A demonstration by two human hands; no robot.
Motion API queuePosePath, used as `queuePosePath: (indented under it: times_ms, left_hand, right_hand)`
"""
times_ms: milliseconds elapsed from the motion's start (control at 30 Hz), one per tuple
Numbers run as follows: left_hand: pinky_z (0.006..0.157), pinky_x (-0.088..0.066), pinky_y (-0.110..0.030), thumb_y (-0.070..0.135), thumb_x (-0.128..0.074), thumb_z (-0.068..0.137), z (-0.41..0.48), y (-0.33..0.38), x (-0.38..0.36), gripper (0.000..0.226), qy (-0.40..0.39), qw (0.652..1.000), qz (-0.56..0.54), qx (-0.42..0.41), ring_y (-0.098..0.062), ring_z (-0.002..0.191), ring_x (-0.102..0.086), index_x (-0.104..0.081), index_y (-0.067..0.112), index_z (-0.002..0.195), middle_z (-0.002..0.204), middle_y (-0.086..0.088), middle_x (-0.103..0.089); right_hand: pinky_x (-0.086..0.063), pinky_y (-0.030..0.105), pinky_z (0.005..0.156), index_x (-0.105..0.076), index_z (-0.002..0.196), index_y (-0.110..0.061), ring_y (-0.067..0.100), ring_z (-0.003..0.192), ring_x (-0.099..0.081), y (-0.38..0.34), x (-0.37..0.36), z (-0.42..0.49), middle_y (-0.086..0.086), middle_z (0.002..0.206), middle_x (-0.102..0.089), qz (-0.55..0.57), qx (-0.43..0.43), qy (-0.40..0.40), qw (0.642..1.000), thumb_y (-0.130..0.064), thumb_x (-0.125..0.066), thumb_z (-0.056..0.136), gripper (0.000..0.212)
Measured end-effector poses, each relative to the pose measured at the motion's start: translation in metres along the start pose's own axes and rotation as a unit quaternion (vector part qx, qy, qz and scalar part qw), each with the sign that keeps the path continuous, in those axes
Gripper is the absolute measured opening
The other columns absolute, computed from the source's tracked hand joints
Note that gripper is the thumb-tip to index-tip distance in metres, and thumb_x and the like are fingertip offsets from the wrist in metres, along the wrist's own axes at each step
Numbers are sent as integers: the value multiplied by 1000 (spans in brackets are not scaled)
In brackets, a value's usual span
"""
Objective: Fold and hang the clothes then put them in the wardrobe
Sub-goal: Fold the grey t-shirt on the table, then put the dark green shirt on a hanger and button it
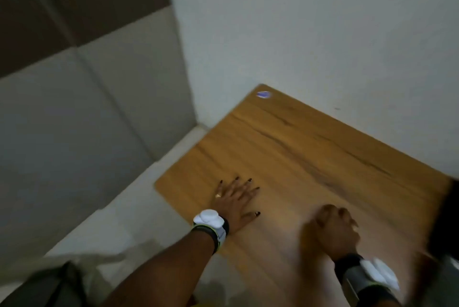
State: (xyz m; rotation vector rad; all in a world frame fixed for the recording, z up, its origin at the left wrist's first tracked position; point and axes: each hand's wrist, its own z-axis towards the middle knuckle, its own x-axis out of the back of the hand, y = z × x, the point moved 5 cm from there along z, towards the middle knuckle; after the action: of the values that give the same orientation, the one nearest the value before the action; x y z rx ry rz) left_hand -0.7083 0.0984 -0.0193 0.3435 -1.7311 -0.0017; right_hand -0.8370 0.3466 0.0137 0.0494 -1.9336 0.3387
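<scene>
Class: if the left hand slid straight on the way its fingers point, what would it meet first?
The left hand would cross bare table, then likely meet the white wall; the blue sticker seems off that line.

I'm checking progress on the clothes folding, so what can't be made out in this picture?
All in the head view:
Right hand: motion blur; whether it holds anything is unclear.
Dark shape: cut off by the right edge and blurred; garment or not, unknown.
Sticker on the table: too small to read.
Dark fabric: cut off by the bottom edge, blurred.
</scene>
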Motion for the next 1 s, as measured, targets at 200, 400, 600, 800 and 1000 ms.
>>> queuePosePath:
  times_ms: [200, 400, 600, 800, 1000]
  left_hand:
    - [116, 11, -55, 69, -29, 92, -98, -114, -10, 68, 56, 990, -72, 104, -23, 150, -1, -11, 42, 152, 162, 11, -9]
    - [118, 8, -54, 70, -6, 89, -203, -206, -11, 61, 101, 921, -184, 327, -25, 150, 6, 3, 46, 145, 163, 6, -5]
    - [120, -7, -47, 82, 17, 64, -336, -274, -35, 111, 124, 771, -243, 575, -31, 149, -3, -21, 28, 153, 162, -7, -13]
    - [116, -16, -49, 66, -48, 86, -430, -277, -90, 86, -12, 631, -284, 722, -34, 146, -9, -19, 20, 152, 160, -13, -12]
    - [108, -30, -46, 56, -57, 82, -485, -254, -147, 70, -58, 549, -296, 779, -36, 135, -29, -40, 23, 142, 149, -9, -34]
  right_hand:
    - [-40, 51, 95, -50, 129, -17, 41, 119, -41, -179, -61, -6, 17, 131, -41, -46, 179, 2, 983, -43, -69, 80, 58]
    - [-31, 53, 107, -37, 143, -16, 38, 134, -28, -352, -136, -74, 14, 149, -29, -82, 374, -79, 920, -39, -64, 85, 69]
    - [-25, 42, 112, -44, 139, -22, 35, 139, -29, -456, -211, -178, 13, 155, -26, -80, 566, -213, 792, -30, -66, 87, 57]
    - [-20, 28, 111, -40, 142, -20, 26, 141, -29, -490, -270, -269, 9, 152, -30, -113, 663, -354, 650, -25, -60, 92, 54]
    - [-22, 24, 112, -48, 136, -19, 18, 138, -34, -495, -289, -297, 5, 145, -39, -90, 677, -419, 599, -17, -62, 91, 47]
